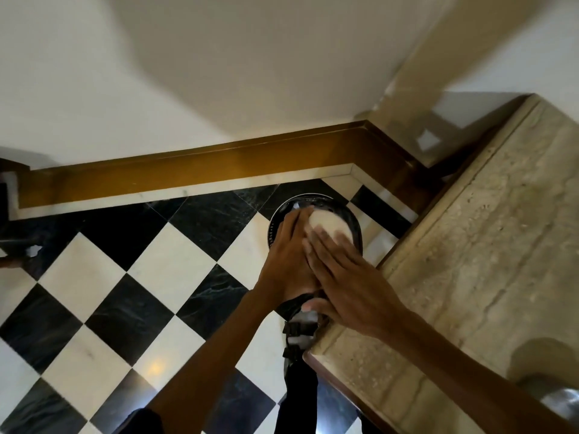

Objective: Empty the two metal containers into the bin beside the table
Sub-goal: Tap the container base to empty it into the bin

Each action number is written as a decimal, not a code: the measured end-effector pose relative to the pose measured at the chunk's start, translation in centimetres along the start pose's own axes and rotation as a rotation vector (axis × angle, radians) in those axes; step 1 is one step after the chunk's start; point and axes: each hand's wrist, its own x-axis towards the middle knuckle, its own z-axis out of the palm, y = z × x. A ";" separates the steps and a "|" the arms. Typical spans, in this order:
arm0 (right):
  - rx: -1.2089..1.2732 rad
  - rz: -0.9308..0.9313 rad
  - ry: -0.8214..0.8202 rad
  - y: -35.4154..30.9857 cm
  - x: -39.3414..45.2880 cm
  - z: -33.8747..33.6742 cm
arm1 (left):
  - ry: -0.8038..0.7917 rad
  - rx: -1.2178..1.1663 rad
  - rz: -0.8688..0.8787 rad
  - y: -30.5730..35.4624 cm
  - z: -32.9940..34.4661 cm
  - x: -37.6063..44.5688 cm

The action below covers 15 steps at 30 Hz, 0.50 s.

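Down on the checkered floor (103, 286), black and white stone tiles, sits the bin (316, 202): round, dark, shiny rim, liner looks black. Landmark = bin. It stands in the corner just beside the table (488, 245), near the brown wooden skirting (194, 173) behind it. Small markings run along the bin's rim on its left side; too small to read. No other writing legible.

Over the bin's mouth, a pale rounded thing (329, 225), smooth and dome-shaped, blurred; cannot tell if it is a container's underside or contents. Left hand (288, 255) reaches over the bin's near-left rim, fingers extended and close together, tips touching the pale thing's left edge. Right hand (347, 277) comes over the bin from the table side, fingers flat and slightly spread, laid on the pale thing's near side; thumb tucked below. Whether either hand actually grips it cannot be told, hands overlap and hide the contact.

Table: beige rough stone top, pitted, with dark wood edge, right of the bin. One metal container (560, 402) sits on it, well away from the bin at the table's near end, shiny, cut off by the frame edge.

Near side of the bin, below the hands, a foot in a strapped sandal (299, 335), dark trouser leg.
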 end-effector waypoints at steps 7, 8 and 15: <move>0.067 0.095 0.027 -0.5 -0.8 0.1 | -0.040 -0.031 -0.057 0.4 -0.3 0.4; 0.053 0.091 0.008 -0.5 -1.1 0.3 | -0.041 -0.038 -0.050 0.5 -0.4 0.5; 0.046 0.103 0.023 -0.9 -1.5 0.5 | -0.076 0.008 -0.014 0.6 -0.3 0.0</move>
